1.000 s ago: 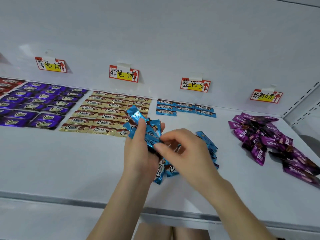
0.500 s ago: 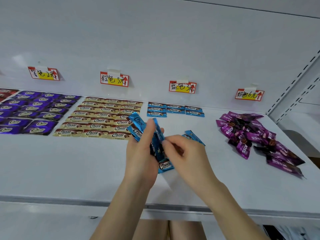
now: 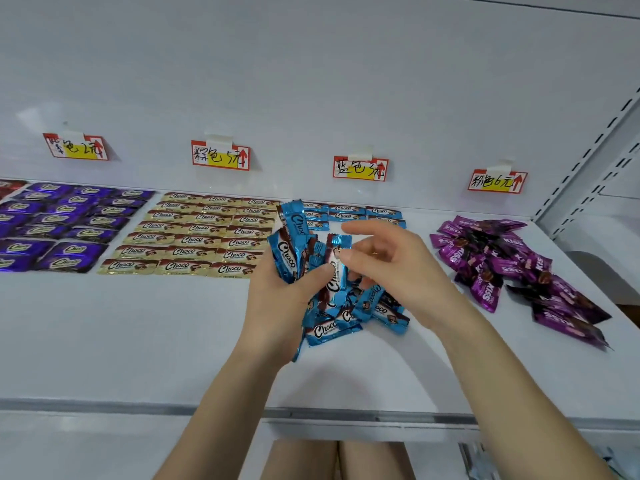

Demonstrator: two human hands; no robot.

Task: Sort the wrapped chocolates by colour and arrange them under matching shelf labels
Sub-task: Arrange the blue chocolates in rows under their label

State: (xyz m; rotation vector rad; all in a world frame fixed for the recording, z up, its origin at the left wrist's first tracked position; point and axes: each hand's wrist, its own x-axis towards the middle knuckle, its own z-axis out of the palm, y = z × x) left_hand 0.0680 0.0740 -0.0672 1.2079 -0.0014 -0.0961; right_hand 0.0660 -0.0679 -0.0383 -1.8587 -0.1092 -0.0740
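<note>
White shelf (image 3: 138, 341) carries the job: left hand (image 3: 280, 306) grips a fan of blue chocolates (image 3: 294, 237) above a loose blue heap (image 3: 332, 329), right hand (image 3: 391, 271), half curled, pinches one from it, which I judge must next be laid flat beside the short rows (image 3: 346, 211) under the blue label (image 3: 360, 168).

Single head-worn wide-angle view, forward and down, close over the white shelf (image 3: 104, 341).

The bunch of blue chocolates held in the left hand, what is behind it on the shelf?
Rows of blue Choco bars laid under the blue label. The bunch and the right hand cover their left and front parts, so the count is unclear.
</note>
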